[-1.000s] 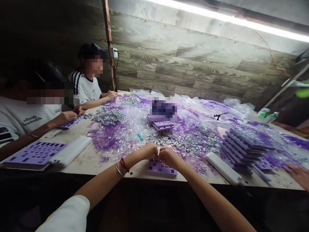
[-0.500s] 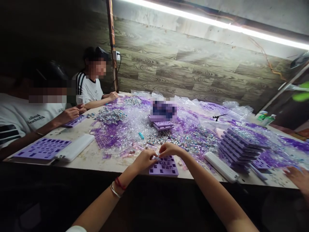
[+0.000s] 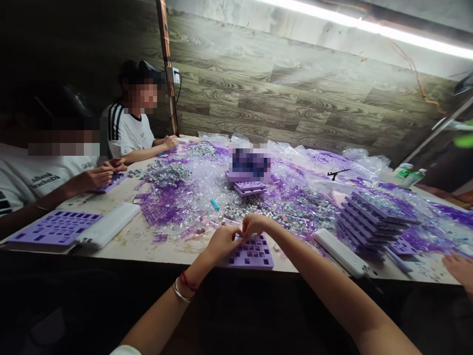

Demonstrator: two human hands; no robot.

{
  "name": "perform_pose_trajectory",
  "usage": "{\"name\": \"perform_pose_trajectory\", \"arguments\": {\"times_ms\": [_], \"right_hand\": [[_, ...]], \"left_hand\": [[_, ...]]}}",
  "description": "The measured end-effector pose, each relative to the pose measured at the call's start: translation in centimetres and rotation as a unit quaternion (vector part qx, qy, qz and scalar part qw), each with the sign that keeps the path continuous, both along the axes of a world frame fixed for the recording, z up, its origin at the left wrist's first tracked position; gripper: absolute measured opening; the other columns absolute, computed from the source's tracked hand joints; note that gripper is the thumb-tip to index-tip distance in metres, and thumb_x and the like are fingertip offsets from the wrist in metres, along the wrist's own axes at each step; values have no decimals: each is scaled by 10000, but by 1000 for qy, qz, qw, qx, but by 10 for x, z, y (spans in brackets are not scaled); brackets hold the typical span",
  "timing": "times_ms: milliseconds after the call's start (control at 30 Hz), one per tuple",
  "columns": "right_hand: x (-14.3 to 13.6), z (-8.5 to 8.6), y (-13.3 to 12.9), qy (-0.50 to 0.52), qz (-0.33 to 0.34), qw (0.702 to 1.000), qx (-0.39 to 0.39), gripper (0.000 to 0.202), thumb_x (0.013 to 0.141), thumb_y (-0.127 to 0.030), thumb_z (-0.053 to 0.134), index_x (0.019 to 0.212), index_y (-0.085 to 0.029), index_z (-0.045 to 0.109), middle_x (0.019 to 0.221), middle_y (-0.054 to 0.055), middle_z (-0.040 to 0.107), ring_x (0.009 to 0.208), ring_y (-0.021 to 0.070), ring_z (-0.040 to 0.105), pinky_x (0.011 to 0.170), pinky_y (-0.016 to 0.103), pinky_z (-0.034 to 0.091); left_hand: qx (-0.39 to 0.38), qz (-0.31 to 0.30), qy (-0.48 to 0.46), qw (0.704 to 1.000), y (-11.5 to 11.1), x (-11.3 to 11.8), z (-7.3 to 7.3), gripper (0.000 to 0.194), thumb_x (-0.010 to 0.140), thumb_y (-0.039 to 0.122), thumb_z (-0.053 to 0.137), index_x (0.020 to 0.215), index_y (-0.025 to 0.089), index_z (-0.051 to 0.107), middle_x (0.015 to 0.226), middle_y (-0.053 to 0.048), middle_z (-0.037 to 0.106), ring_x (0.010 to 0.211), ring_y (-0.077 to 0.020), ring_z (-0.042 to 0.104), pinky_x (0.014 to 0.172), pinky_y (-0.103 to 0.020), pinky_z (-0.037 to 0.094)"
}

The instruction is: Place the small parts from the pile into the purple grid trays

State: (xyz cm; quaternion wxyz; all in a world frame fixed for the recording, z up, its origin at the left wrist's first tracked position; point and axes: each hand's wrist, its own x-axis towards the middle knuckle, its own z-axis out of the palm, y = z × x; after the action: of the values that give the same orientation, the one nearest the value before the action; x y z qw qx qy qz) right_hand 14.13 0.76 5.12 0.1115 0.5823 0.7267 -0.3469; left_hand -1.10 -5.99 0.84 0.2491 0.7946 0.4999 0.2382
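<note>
A purple slotted plate (image 3: 253,260) with rows of square and rectangular holes lies at the table's front edge. Over its far left corner, my left hand (image 3: 223,241) is closed in a pinch, a red cord and a pale bangle on its wrist. My right hand (image 3: 257,225) bends down from the other side, also pinching, its fingertips meeting those of the left. Whatever lies between the fingers is too small to make out. Just beyond the hands spreads a heap of small white and blue pieces (image 3: 236,212) mixed with clear plastic.
At right stand a white oblong case (image 3: 342,252) and a stack of purple plates (image 3: 373,222). Another purple plate (image 3: 55,228) and white case (image 3: 111,224) lie left. Two co-workers sit at left; another person's hand (image 3: 458,268) rests at the right edge. Bottles (image 3: 414,177) stand farther back.
The view has shifted slightly. My hands remain pinched together over the plate's far corner, with the fingertips a little closer. The hand at the right edge has shifted slightly to the right.
</note>
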Motion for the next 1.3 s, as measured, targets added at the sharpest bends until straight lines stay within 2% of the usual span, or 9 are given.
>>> {"name": "perform_pose_trajectory", "arguments": {"times_ms": [167, 333, 500, 700, 867, 967, 1067, 1200, 1300], "right_hand": [[2, -5, 0, 1, -4, 1000, 17, 187, 534, -149, 780, 704, -176, 708, 621, -16, 637, 660, 152, 613, 579, 239, 513], [6, -12, -3, 13, -15, 999, 48, 197, 556, -181, 774, 747, -191, 725, 650, -6, 659, 657, 156, 623, 545, 221, 507], [6, -13, -3, 17, -25, 999, 36, 169, 539, -156, 769, 697, -183, 714, 646, -3, 654, 672, 172, 629, 539, 249, 535], [7, -14, 0, 29, -22, 999, 26, 151, 532, -154, 776, 662, -179, 704, 586, -16, 621, 619, 156, 606, 532, 269, 539], [6, -10, -4, 35, -13, 998, 42, 153, 520, -167, 778, 660, -188, 720, 586, -21, 640, 575, 139, 601, 509, 229, 506], [4, -9, -11, 35, -13, 995, 97, 173, 524, -188, 774, 694, -200, 742, 631, -7, 676, 612, 162, 632, 531, 219, 478], [5, -10, -12, 33, -29, 981, 191, 244, 528, -147, 744, 765, -201, 754, 758, 29, 718, 756, 210, 665, 605, 231, 467], [12, -13, 1, 70, -44, 957, 278, 254, 693, -138, 594, 896, -189, 737, 891, 33, 729, 837, 159, 662, 679, 198, 450], [14, -18, 16, 75, -56, 949, 302, 225, 706, -160, 590, 883, -176, 729, 879, 39, 732, 816, 165, 664, 672, 207, 443]], "left_hand": [[-27, 12, 37, 999, 0, 7, 8, 195, 768, 291, 651, 900, 190, 753, 823, -46, 726, 743, -179, 619, 667, -245, 405], [-41, 22, 113, 992, 2, 18, 15, 184, 781, 259, 615, 861, 180, 761, 815, -78, 732, 753, -211, 636, 663, -269, 418], [-40, -14, 93, 995, 8, 21, 12, 131, 757, 182, 628, 788, 164, 755, 760, -59, 726, 694, -186, 628, 640, -249, 423], [-39, -30, 87, 995, 12, 22, 9, 169, 781, 190, 591, 809, 133, 747, 757, -76, 722, 642, -176, 614, 595, -245, 409], [-38, -17, 92, 995, 10, 15, 7, 143, 739, 211, 633, 805, 163, 750, 784, -60, 730, 711, -187, 629, 642, -249, 425], [-42, 12, 107, 993, 16, 5, 8, 156, 715, 263, 662, 820, 187, 750, 815, -53, 730, 755, -199, 634, 636, -248, 420], [-41, 40, 126, 990, 29, -8, 12, 134, 673, 213, 665, 777, 180, 742, 790, -48, 722, 737, -194, 631, 611, -238, 405], [-49, -3, 131, 990, 50, -23, 23, 122, 637, 202, 674, 740, 165, 728, 686, -18, 694, 653, -163, 609, 537, -211, 366], [-29, 1, 144, 989, 66, -25, 32, 122, 688, 200, 624, 753, 164, 721, 685, -13, 689, 663, -151, 605, 541, -204, 362]]}}
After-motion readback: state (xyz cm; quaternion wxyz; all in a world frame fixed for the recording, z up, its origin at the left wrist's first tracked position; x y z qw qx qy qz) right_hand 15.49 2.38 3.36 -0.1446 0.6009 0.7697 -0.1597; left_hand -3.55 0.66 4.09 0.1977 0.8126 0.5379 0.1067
